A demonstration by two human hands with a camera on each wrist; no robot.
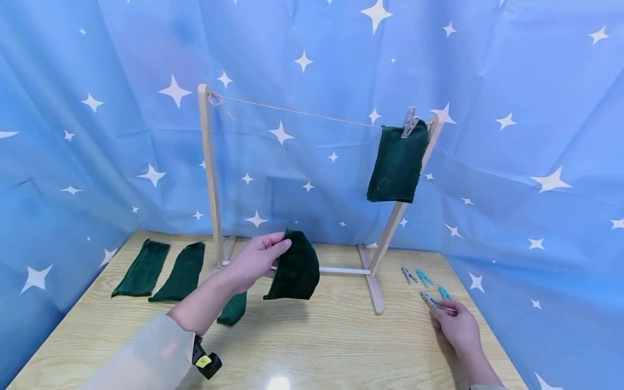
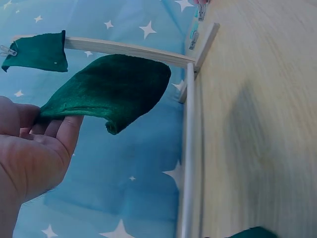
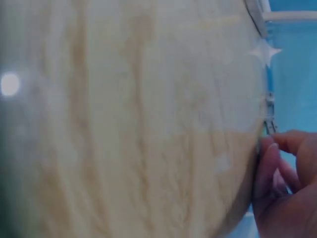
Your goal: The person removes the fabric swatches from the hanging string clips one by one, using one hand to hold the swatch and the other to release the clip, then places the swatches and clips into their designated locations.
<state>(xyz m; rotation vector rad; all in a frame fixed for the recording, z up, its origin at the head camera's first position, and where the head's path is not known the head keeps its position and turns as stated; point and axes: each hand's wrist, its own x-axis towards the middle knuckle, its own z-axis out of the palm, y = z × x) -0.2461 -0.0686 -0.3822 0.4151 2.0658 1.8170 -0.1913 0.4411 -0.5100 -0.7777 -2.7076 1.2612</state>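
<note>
My left hand (image 1: pixel 255 260) pinches a dark green cloth (image 1: pixel 297 271) by its upper edge, between thumb and fingers, above the table. In the left wrist view the same cloth (image 2: pixel 116 87) droops away from the fingertips. At the right of the table, my right hand (image 1: pixel 459 329) pinches the near end of a grey clothespin (image 1: pixel 430 299). The right wrist view has that thumb and finger meeting at the clothespin (image 3: pixel 270 126). Next to it lie another grey clothespin (image 1: pixel 408 275) and two blue clothespins (image 1: pixel 424 278).
A wooden rack (image 1: pixel 212 179) with a string (image 1: pixel 297 112) stands at the back. One green cloth (image 1: pixel 397 168) hangs at its right end under a grey clip (image 1: pixel 409 123). Two green cloths (image 1: pixel 181 275) lie at the left, another (image 1: pixel 234 309) partly behind my left arm.
</note>
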